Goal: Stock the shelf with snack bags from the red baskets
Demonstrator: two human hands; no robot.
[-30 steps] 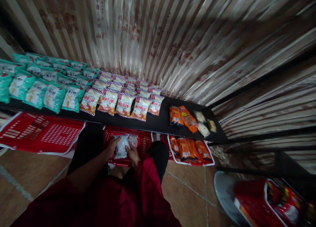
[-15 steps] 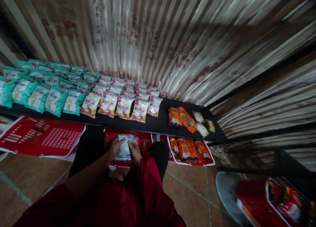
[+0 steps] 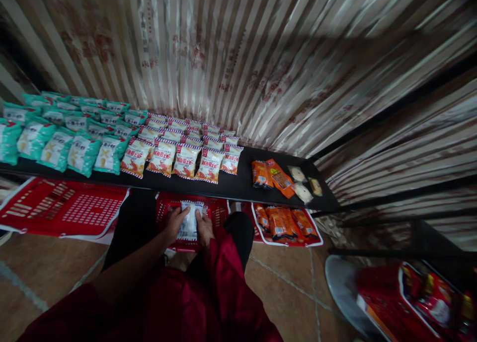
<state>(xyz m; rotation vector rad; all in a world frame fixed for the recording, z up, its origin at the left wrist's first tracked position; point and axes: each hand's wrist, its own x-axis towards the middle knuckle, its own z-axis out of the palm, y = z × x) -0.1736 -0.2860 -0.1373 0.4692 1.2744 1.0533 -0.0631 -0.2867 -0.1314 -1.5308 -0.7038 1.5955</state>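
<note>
Between my two hands is a snack bag [image 3: 190, 224] with a striped edge, its pale printed back facing up. My left hand [image 3: 176, 221] grips its left side, the thumb lying on top. On the right side, my right hand [image 3: 203, 228] holds it the same way; the fingers beneath are hidden. The bag is above a red basket [image 3: 219, 210] between my knees. Just beyond, on a black shelf [image 3: 238, 190], stand several white-and-orange snack bags [image 3: 185, 161] with matching striped edges.
Teal snack bags [image 3: 80, 152] fill the shelf's left end. Orange packets [image 3: 281, 178] and small clear packets [image 3: 302, 193] lie toward its right end. Below are a red basket [image 3: 93, 208] at left and a basket of orange packets [image 3: 320, 240] at right. A grey stool [image 3: 337, 282] stands lower right.
Both hands keep hold of the snack bag, which has shifted very slightly right. The whole view has moved a little; the shelf goods have not changed.
</note>
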